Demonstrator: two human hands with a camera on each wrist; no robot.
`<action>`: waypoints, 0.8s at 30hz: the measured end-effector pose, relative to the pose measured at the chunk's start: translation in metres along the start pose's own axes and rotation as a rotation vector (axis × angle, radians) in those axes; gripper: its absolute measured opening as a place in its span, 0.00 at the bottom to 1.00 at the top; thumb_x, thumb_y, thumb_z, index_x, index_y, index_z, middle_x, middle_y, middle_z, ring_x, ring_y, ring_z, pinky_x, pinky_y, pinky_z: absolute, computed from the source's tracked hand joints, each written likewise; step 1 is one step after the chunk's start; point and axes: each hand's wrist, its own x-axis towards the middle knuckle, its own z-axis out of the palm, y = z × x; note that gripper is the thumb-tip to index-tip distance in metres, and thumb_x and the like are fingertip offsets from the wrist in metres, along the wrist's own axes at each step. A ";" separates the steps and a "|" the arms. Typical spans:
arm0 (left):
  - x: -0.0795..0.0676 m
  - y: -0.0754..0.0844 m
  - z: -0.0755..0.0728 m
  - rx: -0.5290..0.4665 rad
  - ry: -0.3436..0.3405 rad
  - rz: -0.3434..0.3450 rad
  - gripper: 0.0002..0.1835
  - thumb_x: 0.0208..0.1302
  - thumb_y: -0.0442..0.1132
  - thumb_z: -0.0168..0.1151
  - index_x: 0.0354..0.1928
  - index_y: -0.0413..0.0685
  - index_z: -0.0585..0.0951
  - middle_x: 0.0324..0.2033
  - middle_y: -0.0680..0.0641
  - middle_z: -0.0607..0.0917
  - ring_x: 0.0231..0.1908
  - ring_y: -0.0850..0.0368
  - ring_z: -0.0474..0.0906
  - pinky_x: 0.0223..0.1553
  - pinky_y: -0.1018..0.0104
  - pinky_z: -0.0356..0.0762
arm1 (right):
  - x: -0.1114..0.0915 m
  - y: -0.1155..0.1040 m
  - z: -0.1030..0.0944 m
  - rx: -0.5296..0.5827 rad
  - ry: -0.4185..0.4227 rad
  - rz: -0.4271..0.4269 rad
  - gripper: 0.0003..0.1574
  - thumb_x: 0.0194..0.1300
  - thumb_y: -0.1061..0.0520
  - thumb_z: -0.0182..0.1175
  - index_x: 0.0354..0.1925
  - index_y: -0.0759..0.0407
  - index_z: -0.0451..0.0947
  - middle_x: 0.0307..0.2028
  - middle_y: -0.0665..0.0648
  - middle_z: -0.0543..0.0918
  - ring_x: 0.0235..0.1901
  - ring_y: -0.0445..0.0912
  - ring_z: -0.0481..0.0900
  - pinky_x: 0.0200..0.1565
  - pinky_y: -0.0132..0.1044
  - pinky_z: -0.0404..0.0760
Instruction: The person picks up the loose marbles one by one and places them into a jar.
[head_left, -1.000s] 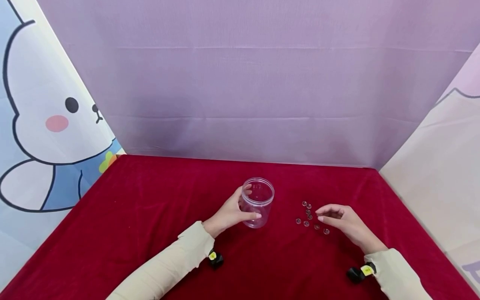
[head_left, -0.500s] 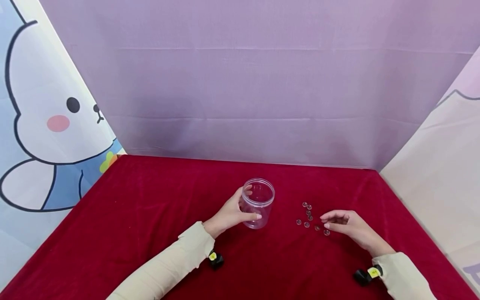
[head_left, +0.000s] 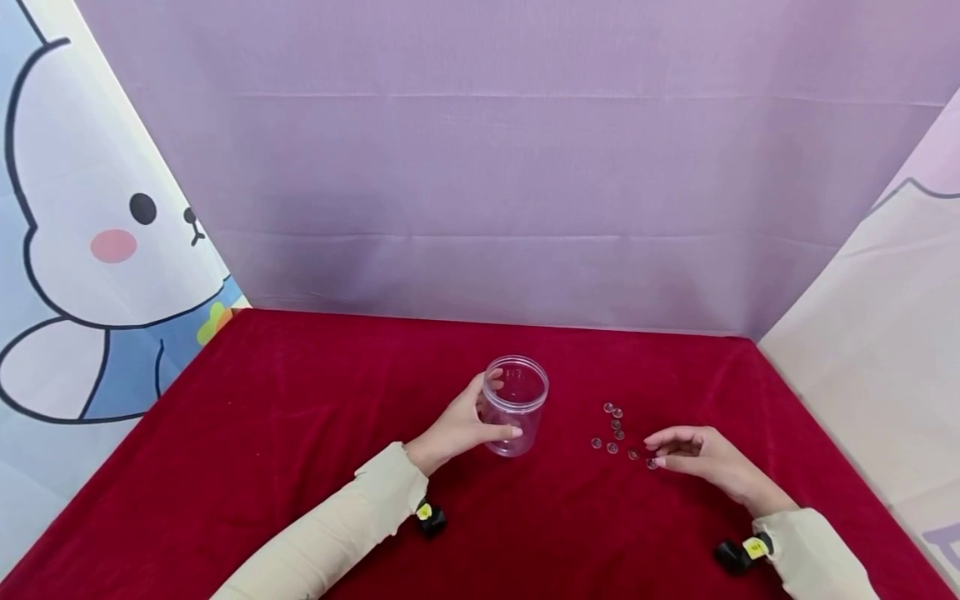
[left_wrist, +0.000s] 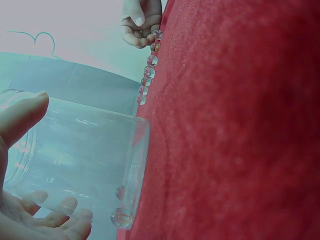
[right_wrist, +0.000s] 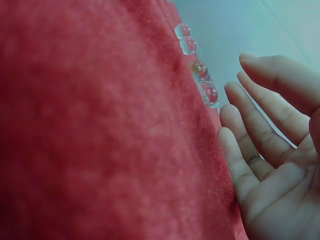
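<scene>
My left hand (head_left: 456, 425) grips a clear, lidless plastic jar (head_left: 525, 421), thumb on the near side and fingers behind. Upright on the cloth, the jar shows two marbles (left_wrist: 121, 217) through its wall near the bottom in the left wrist view; they appear to be inside. To its right, several clear glass marbles (head_left: 616, 424) lie loosely scattered. My right hand (head_left: 705, 458) is beside them, low over the cloth, thumb and fingers apart. Its thumb is nearest the rightmost marble (head_left: 652, 463); whether they touch, I cannot tell. The right wrist view shows nothing held.
Red velvety cloth (head_left: 300, 400) covers the table. A lilac backdrop (head_left: 487, 167) rises behind it, with a cartoon-printed panel (head_left: 112, 292) at the left and a pale panel (head_left: 877, 350) at the right.
My right hand has moved slightly right and toward me, from beside the middle marbles to the rightmost one. The left hand and jar have stayed in place.
</scene>
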 end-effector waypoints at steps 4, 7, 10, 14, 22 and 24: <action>0.000 0.001 -0.001 -0.007 -0.005 0.000 0.49 0.50 0.41 0.73 0.71 0.51 0.54 0.65 0.42 0.64 0.62 0.47 0.61 0.56 0.50 0.71 | -0.001 0.001 0.000 -0.006 0.004 0.001 0.19 0.62 0.68 0.59 0.49 0.79 0.73 0.41 0.61 0.84 0.37 0.42 0.81 0.39 0.31 0.81; 0.000 0.001 -0.001 -0.011 -0.007 0.003 0.50 0.49 0.41 0.73 0.71 0.51 0.54 0.65 0.42 0.64 0.63 0.48 0.61 0.57 0.49 0.70 | -0.001 0.002 0.000 -0.011 0.009 0.005 0.18 0.62 0.68 0.59 0.49 0.78 0.73 0.41 0.61 0.84 0.37 0.42 0.81 0.39 0.31 0.81; 0.000 0.001 0.000 -0.010 -0.009 0.002 0.50 0.49 0.41 0.74 0.71 0.52 0.54 0.65 0.43 0.64 0.63 0.48 0.60 0.57 0.49 0.70 | -0.002 0.003 -0.001 -0.013 0.006 0.017 0.18 0.62 0.67 0.59 0.49 0.78 0.73 0.41 0.61 0.84 0.37 0.41 0.82 0.39 0.30 0.81; 0.000 0.001 0.000 -0.002 -0.009 0.005 0.50 0.49 0.41 0.74 0.71 0.51 0.54 0.65 0.42 0.64 0.63 0.48 0.61 0.57 0.49 0.70 | -0.002 0.003 -0.001 -0.014 -0.003 0.044 0.18 0.62 0.67 0.59 0.49 0.78 0.73 0.41 0.58 0.84 0.38 0.41 0.82 0.39 0.30 0.81; 0.001 0.001 0.000 -0.001 -0.003 0.001 0.50 0.49 0.40 0.73 0.71 0.53 0.54 0.65 0.43 0.64 0.63 0.48 0.61 0.56 0.49 0.71 | -0.002 0.002 0.001 -0.052 -0.018 0.074 0.17 0.61 0.65 0.61 0.48 0.75 0.76 0.41 0.60 0.84 0.37 0.42 0.81 0.39 0.30 0.80; 0.001 0.000 0.000 0.000 -0.003 0.001 0.50 0.49 0.40 0.73 0.71 0.52 0.54 0.65 0.43 0.64 0.63 0.48 0.61 0.56 0.50 0.71 | -0.002 0.002 0.001 -0.055 -0.025 0.078 0.17 0.61 0.64 0.61 0.47 0.74 0.76 0.41 0.61 0.83 0.37 0.42 0.81 0.39 0.31 0.80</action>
